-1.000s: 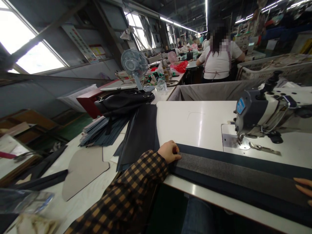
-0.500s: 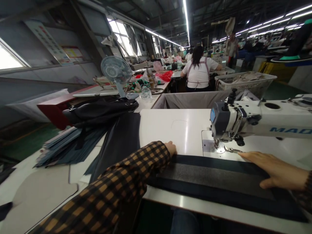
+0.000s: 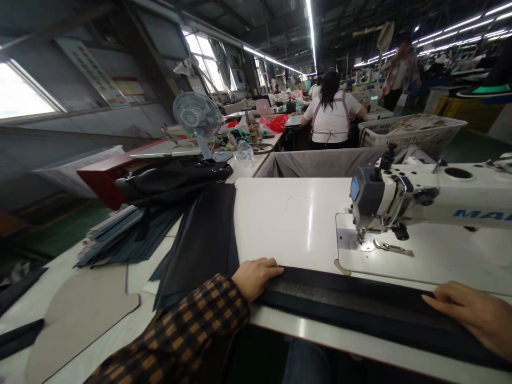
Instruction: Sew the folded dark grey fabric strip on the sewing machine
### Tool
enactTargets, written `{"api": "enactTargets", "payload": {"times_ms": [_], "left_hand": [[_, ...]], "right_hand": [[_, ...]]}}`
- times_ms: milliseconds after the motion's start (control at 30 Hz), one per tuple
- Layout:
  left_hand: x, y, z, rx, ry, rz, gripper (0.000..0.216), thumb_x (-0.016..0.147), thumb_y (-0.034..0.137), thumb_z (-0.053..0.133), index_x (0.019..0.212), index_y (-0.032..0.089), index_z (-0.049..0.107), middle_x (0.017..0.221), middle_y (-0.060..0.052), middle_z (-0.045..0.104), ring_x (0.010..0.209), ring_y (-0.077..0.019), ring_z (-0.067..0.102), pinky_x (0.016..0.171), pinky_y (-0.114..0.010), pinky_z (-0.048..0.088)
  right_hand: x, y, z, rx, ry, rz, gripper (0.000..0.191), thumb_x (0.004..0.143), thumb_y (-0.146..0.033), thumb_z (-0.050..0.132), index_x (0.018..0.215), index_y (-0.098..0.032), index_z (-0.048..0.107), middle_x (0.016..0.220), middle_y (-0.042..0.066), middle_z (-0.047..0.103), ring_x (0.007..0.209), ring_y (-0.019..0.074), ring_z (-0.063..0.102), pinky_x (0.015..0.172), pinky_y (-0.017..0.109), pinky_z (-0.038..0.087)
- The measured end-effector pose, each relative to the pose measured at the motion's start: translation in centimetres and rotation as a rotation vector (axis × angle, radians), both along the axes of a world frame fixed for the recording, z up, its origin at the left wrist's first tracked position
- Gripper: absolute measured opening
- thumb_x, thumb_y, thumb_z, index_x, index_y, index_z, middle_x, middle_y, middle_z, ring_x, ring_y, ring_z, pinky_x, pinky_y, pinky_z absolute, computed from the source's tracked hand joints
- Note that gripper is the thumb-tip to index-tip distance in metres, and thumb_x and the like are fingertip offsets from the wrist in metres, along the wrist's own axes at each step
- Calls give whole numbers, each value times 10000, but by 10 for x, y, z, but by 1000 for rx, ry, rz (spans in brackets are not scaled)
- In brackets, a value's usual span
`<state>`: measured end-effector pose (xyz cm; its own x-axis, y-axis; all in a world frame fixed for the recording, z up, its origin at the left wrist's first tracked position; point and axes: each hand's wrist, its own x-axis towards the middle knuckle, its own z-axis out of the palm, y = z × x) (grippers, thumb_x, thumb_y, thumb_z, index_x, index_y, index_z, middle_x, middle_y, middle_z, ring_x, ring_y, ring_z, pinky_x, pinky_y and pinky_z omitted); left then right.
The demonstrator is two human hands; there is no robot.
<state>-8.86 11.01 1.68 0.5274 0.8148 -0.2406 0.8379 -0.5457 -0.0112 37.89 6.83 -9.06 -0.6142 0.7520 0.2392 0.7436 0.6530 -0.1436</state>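
The left hand grips one end of the dark cloth, the right hand rests on it, grip indeterminable, apparently to hold it flat on the surface near the sewing machine.

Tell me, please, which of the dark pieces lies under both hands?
The long dark strip near the front edge of the table: it alone has the left hand and right hand on it. The black sheets and blue-grey stack lie farther left.

The cloth strip looks matt, the smooth tabletop glossy.
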Motion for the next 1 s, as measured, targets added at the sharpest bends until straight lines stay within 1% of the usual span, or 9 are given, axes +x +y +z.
{"api": "enactTargets", "payload": {"times_ms": [100, 167, 300, 433, 533, 633, 733, 833, 1000], "left_hand": [[-5, -28, -17, 149, 16, 29, 389, 852, 260, 367, 1236, 238, 421, 1260, -62, 467, 925, -198, 574, 692, -294, 495], [-7, -33, -25, 174, -23, 43, 386, 864, 271, 357, 1243, 223, 414, 1301, -79, 424, 990, -208, 551, 776, -323, 487], [-2, -11, -27, 133, -192, 116, 446, 797, 44, 374, 1173, 253, 487, 1198, -35, 515, 1049, -156, 502, 874, -278, 434], [32, 11, -27, 161, -271, 131, 430, 798, 52, 369, 1121, 288, 526, 1106, -8, 545, 984, -124, 509, 815, -227, 453], [70, 9, -34, 169, -312, 71, 360, 817, 103, 390, 1102, 261, 543, 1097, -16, 540, 995, -129, 498, 865, -237, 435], [110, -3, -45, 151, -393, -40, 334, 832, 126, 392, 1113, 243, 531, 1136, -20, 520, 1040, -139, 475, 910, -253, 413], [146, -16, -53, 122, -475, -100, 300, 846, 157, 396, 1103, 242, 526, 1148, -25, 516, 1065, -154, 468, 900, -270, 432], [173, -24, -54, 100, -451, -76, 262, 851, 183, 397, 1075, 230, 525, 1159, -40, 513, 1100, -181, 458, 857, -299, 476], [187, -20, -51, 136, -414, -37, 233, 847, 175, 399, 1046, 237, 502, 1154, -35, 524, 1086, -182, 484, 784, -292, 520]], "right_hand": [[8, -4, -11, 32, -81, 10, 453, 808, -231, 448, 1242, -354, 406, 1020, 24, 570, 919, 147, 565, 794, 249, 489], [3, -12, -13, 71, -26, 37, 448, 786, -238, 461, 1216, -363, 441, 962, 21, 593, 845, 146, 594, 715, 223, 519], [-38, -25, -15, 137, 321, 216, 252, 762, -323, 468, 938, -401, 631, 639, 12, 600, 520, 148, 578, 400, 217, 502], [-101, -12, -13, 169, 376, 245, 160, 751, -364, 513, 819, -380, 658, 597, -5, 607, 517, 176, 580, 321, 247, 456], [-140, -6, -8, 193, 398, 215, 190, 772, -375, 534, 902, -283, 639, 736, 3, 647, 582, 144, 594, 434, 239, 504], [-152, -17, -1, 196, 380, 145, 283, 856, -392, 434, 1019, -208, 576, 949, 58, 629, 729, 114, 602, 631, 264, 532], [-134, -28, 7, 168, 340, 46, 311, 863, -337, 437, 1135, -207, 510, 1102, 81, 576, 902, 161, 589, 745, 317, 535], [-107, -19, 10, 130, 247, -78, 432, 864, -260, 415, 1282, -165, 364, 1277, 104, 441, 1130, 229, 455, 888, 383, 479], [-94, 13, 7, 159, 31, -113, 527, 854, -251, 391, 1341, -142, 224, 1395, 81, 229, 1260, 244, 249, 989, 407, 366]]}}
